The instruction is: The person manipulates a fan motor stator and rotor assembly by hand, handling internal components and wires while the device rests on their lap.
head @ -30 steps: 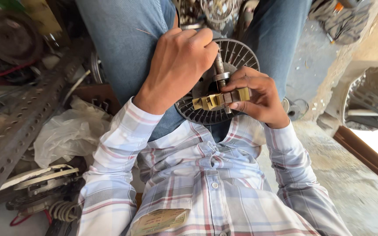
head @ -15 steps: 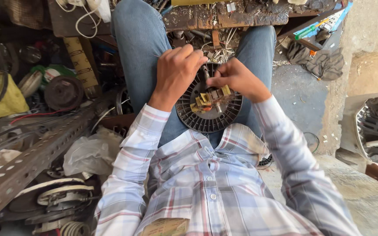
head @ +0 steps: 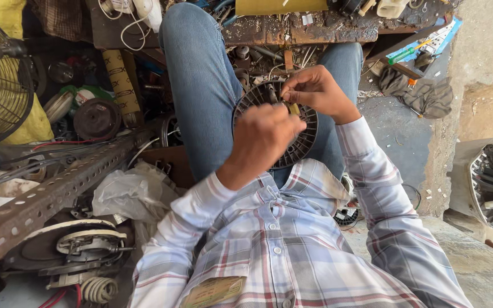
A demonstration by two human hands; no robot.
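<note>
Head view: the right hand (head: 318, 91) pinches a small brass part (head: 294, 108) over the round black finned disc (head: 303, 142); the left hand's (head: 263, 137) grip is curled, its state unclear. A tan label (head: 212, 291) sits on the shirt.

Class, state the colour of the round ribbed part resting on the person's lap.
Black, seen in the head view: the round ribbed part.

Left hand (head: 263, 137) has dropped lower over the round black ribbed motor housing (head: 300, 140) — now a loose fist covering its centre, blurred. Right hand (head: 315, 91) has shifted to the housing's upper rim, pinching a small brass-coloured piece (head: 294, 108) — more of the housing's lower right ribs exposed.
</note>
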